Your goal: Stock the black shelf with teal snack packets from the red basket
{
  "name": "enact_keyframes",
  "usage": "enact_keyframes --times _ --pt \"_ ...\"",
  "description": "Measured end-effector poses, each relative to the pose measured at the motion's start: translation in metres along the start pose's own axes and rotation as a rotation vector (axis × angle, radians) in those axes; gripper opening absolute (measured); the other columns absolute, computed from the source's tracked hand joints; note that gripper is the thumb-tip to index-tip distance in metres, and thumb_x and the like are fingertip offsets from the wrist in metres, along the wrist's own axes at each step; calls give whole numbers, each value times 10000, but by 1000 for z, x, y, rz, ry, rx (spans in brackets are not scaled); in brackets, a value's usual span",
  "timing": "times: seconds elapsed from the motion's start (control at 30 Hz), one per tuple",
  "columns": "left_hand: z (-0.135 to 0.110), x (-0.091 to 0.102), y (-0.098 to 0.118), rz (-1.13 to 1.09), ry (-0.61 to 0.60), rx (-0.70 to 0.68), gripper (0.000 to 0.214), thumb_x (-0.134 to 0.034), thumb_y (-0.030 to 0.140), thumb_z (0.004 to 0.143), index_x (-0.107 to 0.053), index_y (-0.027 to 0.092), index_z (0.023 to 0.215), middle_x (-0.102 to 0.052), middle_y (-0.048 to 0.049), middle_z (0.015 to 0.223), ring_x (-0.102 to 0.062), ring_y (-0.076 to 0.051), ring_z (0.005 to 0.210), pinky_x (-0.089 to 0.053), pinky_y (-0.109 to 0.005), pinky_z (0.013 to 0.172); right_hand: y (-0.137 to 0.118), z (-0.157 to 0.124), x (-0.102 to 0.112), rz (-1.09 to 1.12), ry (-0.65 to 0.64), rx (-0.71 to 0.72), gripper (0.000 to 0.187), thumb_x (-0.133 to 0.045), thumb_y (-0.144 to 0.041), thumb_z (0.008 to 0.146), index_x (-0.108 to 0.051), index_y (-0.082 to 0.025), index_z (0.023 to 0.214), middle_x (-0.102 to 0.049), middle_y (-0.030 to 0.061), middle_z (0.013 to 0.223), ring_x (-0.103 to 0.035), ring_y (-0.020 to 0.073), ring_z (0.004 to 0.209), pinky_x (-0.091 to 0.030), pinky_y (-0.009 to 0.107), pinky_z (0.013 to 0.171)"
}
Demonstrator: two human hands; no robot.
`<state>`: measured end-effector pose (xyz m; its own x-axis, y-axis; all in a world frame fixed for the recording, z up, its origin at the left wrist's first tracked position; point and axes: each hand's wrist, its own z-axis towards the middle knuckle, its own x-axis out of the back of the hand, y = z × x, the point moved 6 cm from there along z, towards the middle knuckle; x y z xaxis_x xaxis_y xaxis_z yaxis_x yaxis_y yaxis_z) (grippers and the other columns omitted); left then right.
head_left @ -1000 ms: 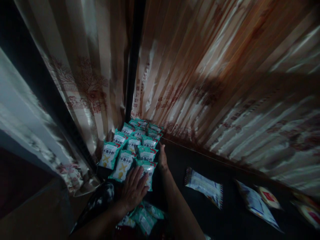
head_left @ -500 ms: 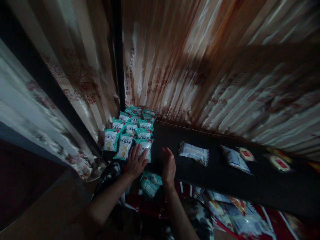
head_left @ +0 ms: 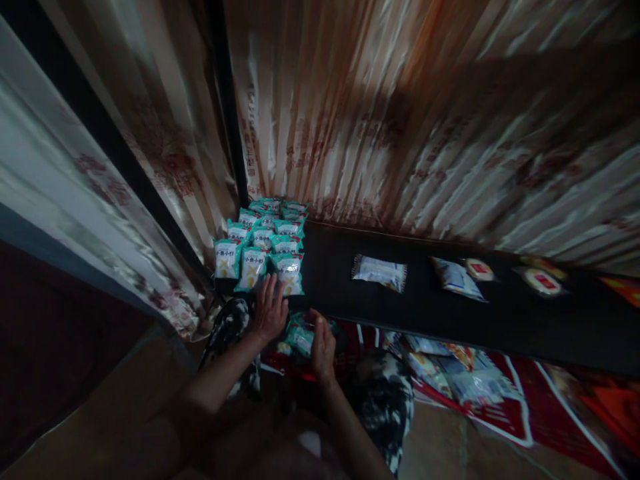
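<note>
Several teal-and-white snack packets [head_left: 254, 268] stand in close rows at the left end of a black shelf [head_left: 330, 293]. My left hand [head_left: 271, 312] has its fingers stretched out, with the fingertips at the lower edge of the front right packet [head_left: 289, 272]. Below the shelf edge, my right hand [head_left: 324, 345] is beside more teal packets [head_left: 301, 339] lying in a red bag. Its fingers are curled together; what is between them, if anything, is hidden.
A blue-and-white packet [head_left: 380, 272], another pale packet [head_left: 457, 279] and round packaged snacks [head_left: 542, 281] lie farther right on the shelf. Pleated curtains [head_left: 320, 133] hang behind and to the left, by a black post [head_left: 227, 100]. A red bag [head_left: 515, 407] bears several packets below.
My right hand has dropped from beside the shelf packets to the teal packets below, and its fingers have curled. My left hand has slid slightly down off the front packet. The view has shifted.
</note>
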<state>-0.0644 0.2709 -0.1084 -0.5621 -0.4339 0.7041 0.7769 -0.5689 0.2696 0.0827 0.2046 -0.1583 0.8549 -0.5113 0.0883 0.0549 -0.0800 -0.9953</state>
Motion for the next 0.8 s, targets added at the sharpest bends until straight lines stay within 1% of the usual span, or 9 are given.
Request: enact_keyframes --times 0.1,0.17,0.2,0.3,0.37,0.47,0.57,0.67,0.8 --pt "-33 -1 12 -122 -168 -58 443 -356 125 877 -445 134 1311 -368 -128 1447 -204 -235 1401 -321 -462 1089 24 -9 -6 -181 -138 -44 507 -364 -557 862 -665 -186 1033 -720 78 909 -649 228 849 -479 358 796" --pt "-58 -10 18 -217 -359 -92 426 -363 93 848 -524 145 1238 -437 -108 1402 -285 -213 1369 -340 -419 1088 45 -14 -5 -420 -205 -114 447 -381 -489 862 -670 -195 1035 -722 73 934 -658 231 864 -483 349 793" --pt "-70 -18 18 -257 -476 -66 416 -375 86 833 -555 153 1202 -461 -100 1385 -345 -201 1337 -356 -389 1079 55 -16 -3 -487 -222 -144 402 -418 -444 852 -674 -191 1032 -720 78 954 -658 235 891 -479 342 802" --pt "-103 -46 4 -332 -859 219 369 -416 86 807 -622 171 1101 -528 -89 1321 -519 -170 1182 -403 -299 1021 75 -19 5 -579 -252 -214 305 -481 -314 833 -679 -174 1018 -710 97 1007 -645 230 973 -461 302 833" --pt "-118 -61 -4 -356 -1016 380 329 -438 100 805 -654 177 1041 -621 -86 1184 -577 -170 1098 -409 -280 993 84 -19 9 -623 -264 -256 288 -476 -267 843 -671 -163 1029 -699 112 1041 -634 220 1012 -452 279 841" --pt "-125 -76 -10 -361 -1063 483 296 -456 112 804 -673 177 996 -674 -80 1072 -597 -184 1060 -402 -286 980 95 -15 11 -676 -282 -313 293 -472 -287 866 -649 -165 1066 -691 118 1058 -636 214 1014 -455 263 819" --pt "-130 -85 -18 -358 -1048 617 328 -468 106 798 -645 161 1068 -655 -98 1130 -575 -204 1094 -380 -305 988 102 -10 7 -699 -314 -329 329 -483 -355 875 -630 -163 1098 -683 124 1070 -645 219 990 -460 264 801" --pt "-135 -91 -26 -374 -1022 761 386 -514 119 775 -598 154 1150 -648 -105 1138 -570 -221 1087 -394 -313 955 106 -5 5 -698 -345 -303 333 -523 -363 856 -628 -161 1099 -651 122 1139 -611 220 1055 -438 267 861" --pt "-140 -96 -33 -447 -995 916 443 -560 151 748 -561 161 1190 -670 -75 1054 -598 -207 993 -438 -274 841 113 2 9 -688 -340 -305 373 -562 -317 824 -594 -151 1157 -598 136 1218 -558 237 1136 -406 294 932"
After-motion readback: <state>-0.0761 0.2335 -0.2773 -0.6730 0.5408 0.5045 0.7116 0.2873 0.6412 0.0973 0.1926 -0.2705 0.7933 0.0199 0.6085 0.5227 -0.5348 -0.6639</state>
